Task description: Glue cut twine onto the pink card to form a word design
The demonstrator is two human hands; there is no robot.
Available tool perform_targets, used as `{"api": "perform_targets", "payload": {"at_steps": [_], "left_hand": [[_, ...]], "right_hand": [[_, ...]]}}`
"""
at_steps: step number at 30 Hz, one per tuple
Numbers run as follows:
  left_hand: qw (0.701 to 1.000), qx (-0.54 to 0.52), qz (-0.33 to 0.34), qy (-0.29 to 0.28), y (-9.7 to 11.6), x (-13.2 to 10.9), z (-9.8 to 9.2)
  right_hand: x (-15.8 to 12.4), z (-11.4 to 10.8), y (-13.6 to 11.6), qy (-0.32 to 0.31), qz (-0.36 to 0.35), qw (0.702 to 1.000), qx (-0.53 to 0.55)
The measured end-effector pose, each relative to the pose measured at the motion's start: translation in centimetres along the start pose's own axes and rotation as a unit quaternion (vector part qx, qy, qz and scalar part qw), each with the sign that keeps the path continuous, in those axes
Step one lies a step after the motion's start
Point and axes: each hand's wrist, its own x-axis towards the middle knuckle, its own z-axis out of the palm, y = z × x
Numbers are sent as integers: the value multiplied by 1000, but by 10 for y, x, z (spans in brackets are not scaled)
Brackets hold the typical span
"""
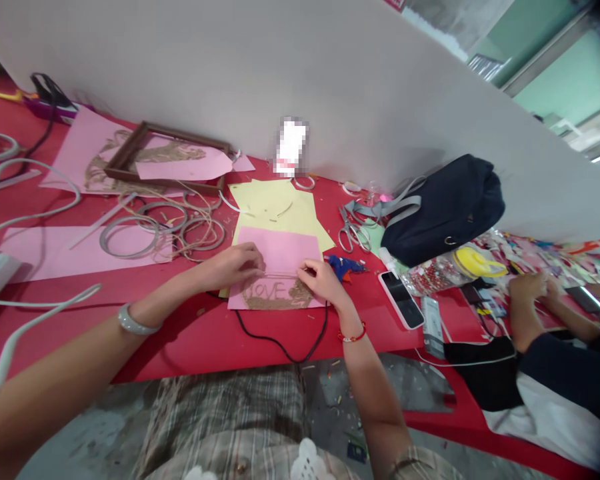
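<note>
A pink sheet [285, 243] lies in front of me, with the word LOVE [269, 291] and a shaped border in brown twine along its lower half. Across it runs a thin strand of twine [280, 275], stretched between my two hands. My left hand [246, 261] pinches its left end with the fingertips. At the other end, my right hand [323, 280] pinches it between thumb and fingers, above a brown twine shape. Yellow sheets [275, 200] lie beneath the pink one. A blue glue gun [341, 268] rests just beyond my right hand.
Loose twine [200, 230] and grey rolls of tape [130, 237] lie left. Behind them is a brown wooden frame [180, 137]. Scissors [353, 230], a phone [401, 300], a yellow-capped bottle [445, 270] and a dark bag [445, 207] are right. A co-worker's hand [527, 290] is farther right.
</note>
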Motion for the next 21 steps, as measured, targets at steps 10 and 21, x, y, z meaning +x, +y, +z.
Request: {"api": "perform_targets", "payload": {"at_steps": [10, 21], "left_hand": [[997, -43, -67, 12, 5, -9, -17], [977, 205, 57, 16, 11, -23, 10]], "right_hand": [[1, 2, -2, -12, -1, 1000, -22], [1, 1, 0, -29, 9, 999, -15]]}}
